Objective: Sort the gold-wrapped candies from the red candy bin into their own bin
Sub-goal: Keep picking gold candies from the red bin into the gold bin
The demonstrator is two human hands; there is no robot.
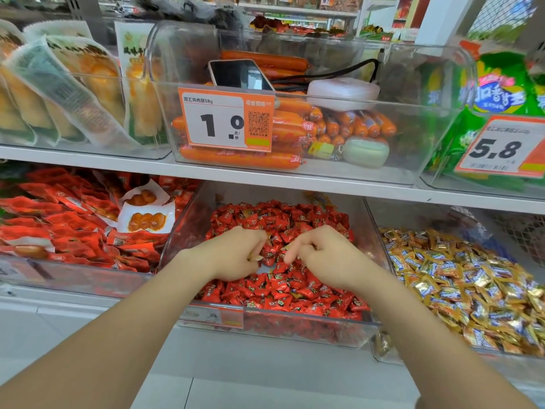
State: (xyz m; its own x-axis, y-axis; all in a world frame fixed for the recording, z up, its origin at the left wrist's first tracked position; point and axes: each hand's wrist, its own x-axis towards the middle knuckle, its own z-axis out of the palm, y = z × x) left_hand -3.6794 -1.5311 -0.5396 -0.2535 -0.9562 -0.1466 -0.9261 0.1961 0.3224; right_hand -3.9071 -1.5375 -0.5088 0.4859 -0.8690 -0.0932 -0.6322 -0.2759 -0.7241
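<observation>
A clear bin [364, 330] on the lower shelf is full of red-wrapped candies [298, 293]. Both my hands are down in it. My left hand [236, 255] has its fingers curled, and gold wrapper ends [256, 257] stick out from under them. My right hand [321, 258] is curled too and pinches a gold-wrapped candy [286, 247] at its fingertips. To the right stands a second clear bin [380, 354] heaped with gold-wrapped candies [460, 278]. A gold piece [320, 199] lies at the back of the red bin.
Left of the red bin is a bin of red snack packets [67, 219]. The shelf above carries a bin of orange sausages [289, 131] with a phone [239, 75], a price tag [225, 121], and green bags [498, 95] at the right. White floor lies below.
</observation>
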